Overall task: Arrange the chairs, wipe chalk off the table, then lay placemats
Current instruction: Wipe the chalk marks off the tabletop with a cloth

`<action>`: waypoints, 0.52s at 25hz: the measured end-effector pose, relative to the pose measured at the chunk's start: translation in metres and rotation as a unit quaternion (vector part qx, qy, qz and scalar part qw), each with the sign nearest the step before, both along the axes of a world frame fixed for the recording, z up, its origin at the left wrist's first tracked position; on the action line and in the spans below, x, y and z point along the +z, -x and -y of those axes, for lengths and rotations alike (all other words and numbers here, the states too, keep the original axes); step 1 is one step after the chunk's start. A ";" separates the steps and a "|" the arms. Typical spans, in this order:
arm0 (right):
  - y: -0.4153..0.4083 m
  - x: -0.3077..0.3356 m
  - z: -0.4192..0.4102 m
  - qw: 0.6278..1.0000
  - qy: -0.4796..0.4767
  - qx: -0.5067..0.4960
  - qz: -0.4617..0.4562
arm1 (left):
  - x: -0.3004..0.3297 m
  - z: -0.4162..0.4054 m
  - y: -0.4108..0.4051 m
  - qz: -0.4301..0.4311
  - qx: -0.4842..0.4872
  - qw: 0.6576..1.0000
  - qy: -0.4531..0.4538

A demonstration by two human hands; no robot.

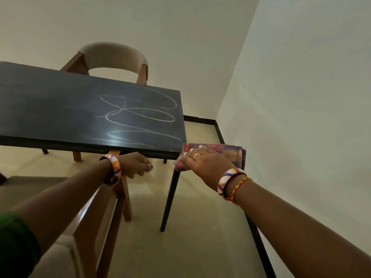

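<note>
two hands at the table, and the chalk is not wiped yet

from the head view, the dark table (60, 109) tilts across the top left. white chalk loops (138, 115) sit on its right half. the left half looks gray and smudgy.

the right hand (202, 160) lies on a folded cloth (232, 155) at the near right corner of the table. the fingers are mostly straight and press down on the cloth. i cannot see the thumb, so i cannot say if it hooks under the cloth. part of the cloth hangs off the corner.

the left hand (134, 164) is just below the near edge of the table. its fingers are curled. something thin and pale shows at the fingertips, but it is too small to name. so i cannot tell if this hand holds a thing.

one chair (114, 57) stands at the far side, with its seat under the table. another chair (96, 213) is close by, under the left arm.

i think the wiping step is just starting. to do it well, keep the cloth flat, press evenly, and slide it over all the loops in long, overlapping strokes. go right out to the edges. a clean fold of the cloth would help, so the dust does not smear.

there are no bowls, boxes or other holders to see. no placemats show either.
</note>
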State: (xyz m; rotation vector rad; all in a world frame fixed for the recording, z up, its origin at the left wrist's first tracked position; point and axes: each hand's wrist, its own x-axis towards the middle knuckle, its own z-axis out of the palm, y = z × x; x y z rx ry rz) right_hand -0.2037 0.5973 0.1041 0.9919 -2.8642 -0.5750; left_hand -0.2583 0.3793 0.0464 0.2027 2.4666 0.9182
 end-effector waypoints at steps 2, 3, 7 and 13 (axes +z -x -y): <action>0.025 -0.005 -0.027 1.000 0.009 0.008 0.007 | -0.006 -0.031 0.021 0.009 0.021 1.000 -0.010; 0.038 -0.010 -0.041 1.000 0.010 0.011 0.009 | -0.010 -0.045 0.030 0.012 0.028 0.999 -0.012; 0.101 -0.030 -0.102 0.999 0.003 0.044 0.017 | -0.031 -0.100 0.072 0.042 0.073 0.996 -0.020; 0.208 -0.038 -0.188 0.992 0.028 0.120 0.036 | -0.044 -0.166 0.129 0.105 0.368 0.916 -0.124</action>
